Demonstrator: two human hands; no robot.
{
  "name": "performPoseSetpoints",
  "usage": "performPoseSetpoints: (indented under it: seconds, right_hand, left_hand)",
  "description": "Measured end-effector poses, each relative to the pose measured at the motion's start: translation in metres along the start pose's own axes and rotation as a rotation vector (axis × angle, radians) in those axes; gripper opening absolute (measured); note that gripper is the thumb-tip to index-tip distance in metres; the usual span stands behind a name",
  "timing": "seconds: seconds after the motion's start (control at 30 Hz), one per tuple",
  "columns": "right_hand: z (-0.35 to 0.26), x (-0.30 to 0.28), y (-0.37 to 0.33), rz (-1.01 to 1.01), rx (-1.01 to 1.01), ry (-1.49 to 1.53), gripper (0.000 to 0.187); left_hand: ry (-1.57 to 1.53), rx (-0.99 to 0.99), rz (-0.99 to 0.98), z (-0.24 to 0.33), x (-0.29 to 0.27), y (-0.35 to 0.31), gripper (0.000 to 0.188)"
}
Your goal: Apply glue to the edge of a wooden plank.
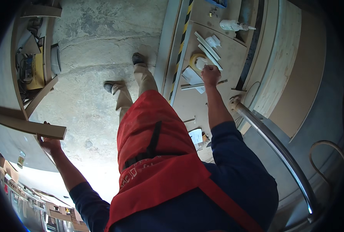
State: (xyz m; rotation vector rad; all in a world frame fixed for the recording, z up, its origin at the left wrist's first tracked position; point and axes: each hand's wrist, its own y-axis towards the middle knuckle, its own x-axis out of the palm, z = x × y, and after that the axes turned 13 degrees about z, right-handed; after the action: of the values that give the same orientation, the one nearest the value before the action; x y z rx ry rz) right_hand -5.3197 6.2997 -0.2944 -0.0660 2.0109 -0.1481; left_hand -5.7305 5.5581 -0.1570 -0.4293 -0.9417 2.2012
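Note:
My left hand (50, 144) grips the end of a long wooden board (33, 125) from below, with a fingertip showing over its upper edge. The board reaches in from the left rim. On the right, my right hand (210, 75) is closed over the workbench (187, 104); anything inside its fingers is hidden. Right beside it lies a roll of yellowish tape (197, 61). Several pale strips (208, 51) lie just beyond the hand. A thin metal bar (192, 86) rests over white paper (192, 75) to its left.
A white squeeze bottle (230, 25) lies farther up the bench, near a blue tray (217, 3). Long panels (280, 65) and a shiny metal tube (274, 143) stand on the right. Wooden shelving (46, 58) with tools is at left. Concrete floor (91, 46) runs between.

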Motion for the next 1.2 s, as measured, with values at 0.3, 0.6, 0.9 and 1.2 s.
performPoseSetpoints:
  seconds: [0.3,0.6,0.9,1.2]
  right_hand:
    - [-0.160,-0.105,-0.087,-0.402,0.099,0.688,0.013]
    - [-0.316,-0.202,-0.205,-0.901,-0.526,0.443,0.009]
    - [-0.383,-0.247,-0.368,-1.039,-1.161,0.551,0.025]
    - [-0.355,-0.223,-0.435,-0.876,-1.343,0.614,0.040]
  left_hand:
    - [-0.171,-0.049,0.107,0.000,-0.017,-0.021,0.067]
    - [0.402,0.772,-0.415,-0.050,0.031,-0.229,0.024]
    - [0.596,1.166,-1.191,-0.035,0.060,-0.308,0.051]
    - [0.303,1.043,-1.035,-0.017,0.009,-0.297,0.045]
